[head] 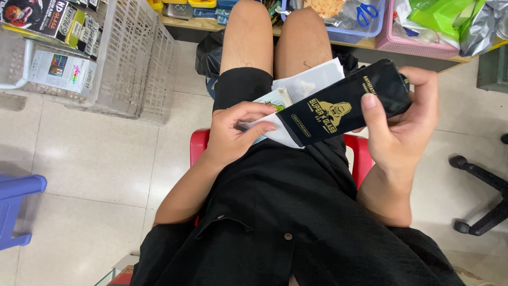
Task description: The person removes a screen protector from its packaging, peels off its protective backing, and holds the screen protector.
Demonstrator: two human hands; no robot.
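My right hand (pixel 405 124) grips a long black box (pixel 344 103) with gold print, thumb across its front, held tilted over my lap. My left hand (pixel 233 130) pinches a white inner sleeve (pixel 270 133) sticking out of the box's lower left end. A small light-blue packet (pixel 276 98) and a white flat package (pixel 315 79) lie on my thighs behind the box. I sit on a red plastic stool (pixel 200 143) in black clothes.
White plastic baskets (pixel 137 63) with boxed goods stand at the left. A low shelf at the top holds a blue basket (pixel 349 32) with scissors and a pink basket (pixel 418 45). A blue stool (pixel 16 206) is at far left, an office-chair base (pixel 484 196) at right.
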